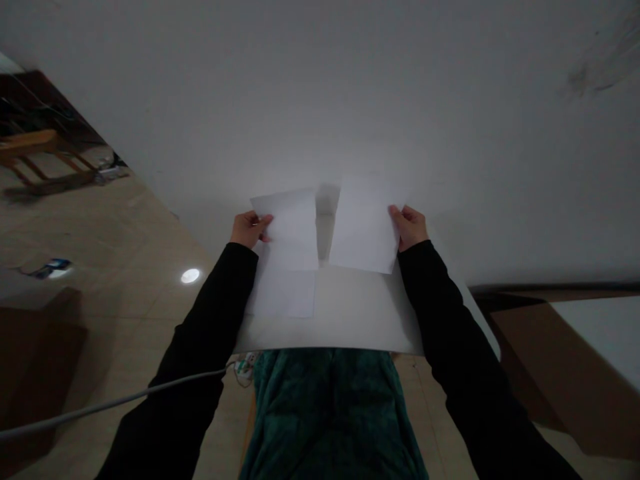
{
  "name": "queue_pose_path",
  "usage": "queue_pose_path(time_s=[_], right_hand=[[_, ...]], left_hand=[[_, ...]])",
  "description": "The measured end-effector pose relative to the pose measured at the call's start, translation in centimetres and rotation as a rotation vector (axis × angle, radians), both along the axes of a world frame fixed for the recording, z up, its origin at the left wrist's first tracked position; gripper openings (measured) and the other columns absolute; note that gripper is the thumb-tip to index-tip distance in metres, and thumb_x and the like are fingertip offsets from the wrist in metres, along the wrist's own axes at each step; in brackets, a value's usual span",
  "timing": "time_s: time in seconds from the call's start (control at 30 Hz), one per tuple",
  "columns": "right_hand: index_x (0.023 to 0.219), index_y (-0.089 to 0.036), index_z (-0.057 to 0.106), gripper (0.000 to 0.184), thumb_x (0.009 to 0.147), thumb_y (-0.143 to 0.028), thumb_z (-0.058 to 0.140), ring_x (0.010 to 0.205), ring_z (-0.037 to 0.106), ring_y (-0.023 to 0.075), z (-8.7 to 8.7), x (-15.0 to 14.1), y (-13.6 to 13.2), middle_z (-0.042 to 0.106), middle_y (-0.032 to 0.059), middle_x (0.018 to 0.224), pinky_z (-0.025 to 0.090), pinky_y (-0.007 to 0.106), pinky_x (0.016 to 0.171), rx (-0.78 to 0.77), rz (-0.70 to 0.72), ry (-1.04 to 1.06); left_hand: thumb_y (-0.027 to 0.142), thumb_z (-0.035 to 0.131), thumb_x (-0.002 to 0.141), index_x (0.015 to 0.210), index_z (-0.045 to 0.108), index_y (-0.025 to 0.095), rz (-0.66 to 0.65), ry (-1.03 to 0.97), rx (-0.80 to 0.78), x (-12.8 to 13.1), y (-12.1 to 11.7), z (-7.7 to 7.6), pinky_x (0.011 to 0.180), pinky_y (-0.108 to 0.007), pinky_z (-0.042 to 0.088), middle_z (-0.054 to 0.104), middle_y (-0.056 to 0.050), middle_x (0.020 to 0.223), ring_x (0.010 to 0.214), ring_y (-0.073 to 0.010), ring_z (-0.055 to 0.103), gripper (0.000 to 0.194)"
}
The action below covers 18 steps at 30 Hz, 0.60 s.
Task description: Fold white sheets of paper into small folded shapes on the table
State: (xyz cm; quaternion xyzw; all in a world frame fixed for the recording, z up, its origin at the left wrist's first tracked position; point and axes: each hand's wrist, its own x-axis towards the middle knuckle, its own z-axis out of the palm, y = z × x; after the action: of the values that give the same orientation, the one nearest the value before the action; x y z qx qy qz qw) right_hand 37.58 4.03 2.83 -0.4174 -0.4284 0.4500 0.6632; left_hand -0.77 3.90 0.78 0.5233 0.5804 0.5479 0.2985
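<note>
My left hand (pixel 249 229) is closed on the left edge of a white paper sheet (pixel 290 233), which hangs down toward the table. My right hand (pixel 411 227) is closed on the right edge of a second white paper sheet (pixel 364 230), held up beside the first. A narrow gap separates the two sheets. Both are lifted above a small white table (pixel 350 320) set against a white wall. My arms are in black sleeves.
A green cloth (pixel 330 413) covers my lap below the table's near edge. A grey cable (pixel 115 402) runs across the tiled floor at left. A wooden chair (pixel 35 157) stands far left. Brown furniture (pixel 550 360) sits at right.
</note>
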Motion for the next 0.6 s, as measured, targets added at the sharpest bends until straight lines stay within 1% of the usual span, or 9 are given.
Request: queue_pose_path(time_s=[0.07,0.17,0.27,0.33,0.4,0.43,0.47,0.53,0.6], right_hand=[[0.082,-0.019,0.067,0.034,0.056,-0.038,0.079,0.057,0.061,0.015,-0.1,-0.9,-0.3,0.069,-0.0014,0.066,0.05,0.029,0.055,-0.044,0.087,0.02],[0.083,-0.019,0.067,0.037,0.054,-0.037,0.08,0.061,0.065,0.0164,-0.5,-2.4,-0.9,0.072,-0.0001,0.069,0.052,0.031,0.059,-0.073,0.201,0.03],[0.087,-0.021,0.066,0.039,0.057,-0.041,0.079,0.065,0.067,0.0179,-0.9,-3.8,-1.5,0.074,0.0004,0.075,0.054,0.033,0.062,-0.075,0.259,0.032],[0.09,-0.022,0.065,0.041,0.058,-0.044,0.078,0.072,0.069,0.0196,-1.1,-4.3,-1.7,0.074,0.0011,0.081,0.056,0.035,0.067,-0.074,0.264,0.025],[0.091,-0.023,0.065,0.042,0.059,-0.046,0.078,0.079,0.069,0.0217,-1.2,-4.5,-1.8,0.075,0.0019,0.086,0.056,0.039,0.071,-0.074,0.253,0.021],[0.092,-0.023,0.064,0.043,0.059,-0.047,0.077,0.082,0.07,0.0228,-1.3,-4.5,-1.8,0.074,0.0023,0.087,0.056,0.04,0.073,-0.075,0.252,0.023],[0.093,-0.023,0.064,0.043,0.06,-0.047,0.077,0.085,0.07,0.0236,-1.4,-4.5,-1.8,0.074,0.0028,0.089,0.056,0.041,0.075,-0.074,0.252,0.029],[0.094,-0.023,0.064,0.043,0.06,-0.047,0.077,0.088,0.069,0.0241,-1.5,-4.4,-1.8,0.074,0.0033,0.09,0.056,0.042,0.077,-0.063,0.238,0.044],[0.094,-0.023,0.064,0.042,0.061,-0.046,0.077,0.088,0.069,0.0231,-1.7,-4.3,-1.6,0.074,0.0031,0.091,0.056,0.041,0.078,-0.047,0.206,0.053]], left_hand=[[0.028,0.075,0.064,0.085,0.061,0.013,0.033,0.12,-0.033,-0.5,0.2,0.0,0.035,-0.023,0.046,0.041,0.008,0.053,0.039,-0.0081,0.046,0.03],[0.022,0.076,0.061,0.114,0.057,0.018,0.136,0.258,-0.02,-1.2,0.2,-0.1,0.048,-0.029,0.053,0.056,0.001,0.07,0.057,-0.0144,0.057,0.056],[0.015,0.077,0.059,0.122,0.056,0.021,0.246,0.411,0.158,-0.7,-0.3,0.2,0.079,-0.039,0.055,0.06,-0.011,0.111,0.101,-0.0267,0.058,0.067],[0.018,0.075,0.064,0.117,0.06,0.019,0.273,0.462,0.307,0.6,-0.8,0.7,0.094,-0.042,0.047,0.055,-0.014,0.125,0.121,-0.0299,0.046,0.055],[0.029,0.068,0.075,0.101,0.068,0.018,0.164,0.365,0.328,2.6,-1.4,1.4,0.089,-0.038,0.049,0.061,-0.011,0.118,0.11,-0.0252,0.055,0.028],[0.035,0.064,0.079,0.092,0.07,0.017,0.064,0.281,0.293,3.8,-1.8,1.7,0.084,-0.036,0.052,0.066,-0.01,0.106,0.098,-0.0224,0.061,0.023],[0.04,0.063,0.079,0.086,0.071,0.015,-0.055,0.203,0.236,4.9,-2.1,2.0,0.081,-0.034,0.052,0.069,-0.009,0.095,0.09,-0.0209,0.063,0.026],[0.044,0.065,0.078,0.086,0.073,0.015,-0.257,0.123,0.167,7.0,-2.7,2.4,0.086,-0.033,0.051,0.072,-0.008,0.092,0.09,-0.0197,0.065,0.031],[0.045,0.068,0.075,0.087,0.074,0.016,-0.298,0.038,0.17,8.4,-3.2,2.6,0.087,-0.033,0.051,0.073,-0.008,0.092,0.088,-0.0186,0.066,0.032]])
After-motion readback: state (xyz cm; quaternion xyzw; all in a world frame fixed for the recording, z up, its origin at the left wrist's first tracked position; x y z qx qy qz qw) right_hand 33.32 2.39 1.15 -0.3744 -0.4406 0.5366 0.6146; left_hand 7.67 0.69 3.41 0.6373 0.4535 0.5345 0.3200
